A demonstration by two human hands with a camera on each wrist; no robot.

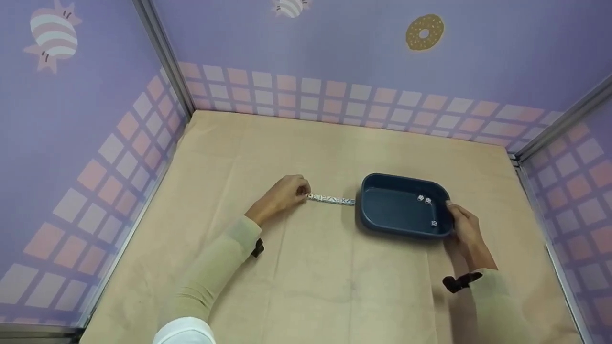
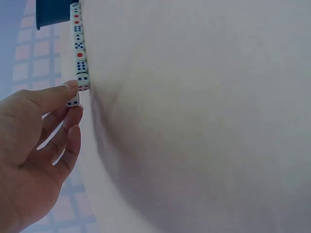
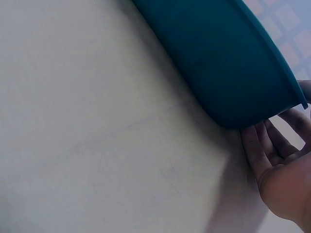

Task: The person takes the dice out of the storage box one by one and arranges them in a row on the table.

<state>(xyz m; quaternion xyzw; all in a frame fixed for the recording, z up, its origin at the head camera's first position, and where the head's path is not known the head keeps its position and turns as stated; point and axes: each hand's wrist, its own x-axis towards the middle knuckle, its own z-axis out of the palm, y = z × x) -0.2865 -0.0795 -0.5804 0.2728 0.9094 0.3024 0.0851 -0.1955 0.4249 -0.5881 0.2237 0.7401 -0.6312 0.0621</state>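
Observation:
A straight row of white dice [image 1: 331, 198] with blue and red pips runs over the table to the left wall of a dark blue tray [image 1: 392, 208]. At the near end of the row my left hand [image 1: 283, 195] pinches one die [image 2: 73, 102] between thumb and fingers, right beside the last die in line. My right hand [image 1: 467, 231] grips the tray's right end, its thumb at the rim and its fingers against the outside wall. Inside the tray lie three loose dice [image 1: 428, 200], toward the right side.
A beige cloth [image 1: 311, 286] with fold creases covers the table. Purple panels [image 1: 334, 52] with a pink and white check band stand at the back and both sides, joined by metal posts [image 1: 165, 52].

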